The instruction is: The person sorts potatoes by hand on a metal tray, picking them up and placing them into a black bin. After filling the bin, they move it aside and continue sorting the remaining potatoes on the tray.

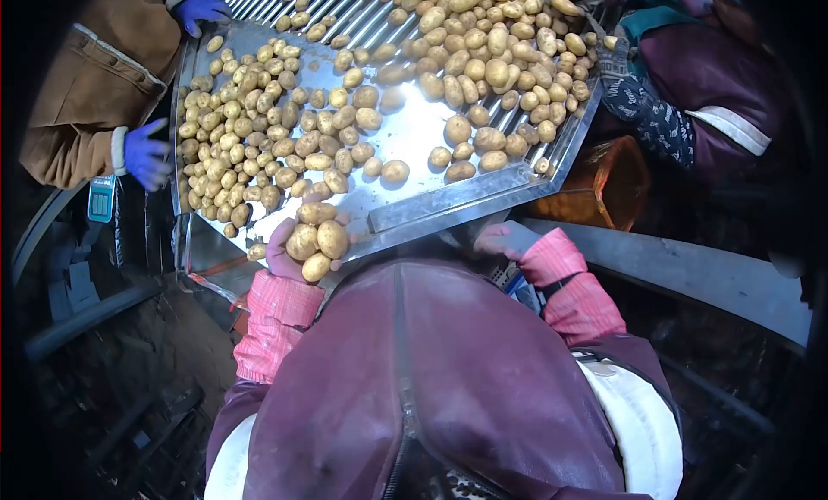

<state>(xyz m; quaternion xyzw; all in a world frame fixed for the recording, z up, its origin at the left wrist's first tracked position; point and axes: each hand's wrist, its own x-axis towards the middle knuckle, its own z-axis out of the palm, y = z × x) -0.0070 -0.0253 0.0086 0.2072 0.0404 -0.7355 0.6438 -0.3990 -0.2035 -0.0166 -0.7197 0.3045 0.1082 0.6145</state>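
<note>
Several potatoes (316, 241) rest bunched in my left hand (281, 251), its fingers wrapped round them at the front edge of the metal sorting table (414, 138). One loose potato (256, 251) lies just left of that hand. My right hand (506, 239), in a pink sleeve, is by the table's front rim on the right. Its fingers look bent and partly in shadow, and no potato shows in it. Ahead of my left hand spreads a big pile of potatoes (250, 142).
More potatoes (496, 51) lie on metal rollers (345, 21) at the back. A person's purple-gloved hand (147, 155) is at the left edge. On the right another person's patterned sleeve (651, 120) reaches over the table, above an orange container (604, 185). A raised metal strip (448, 198) edges the front.
</note>
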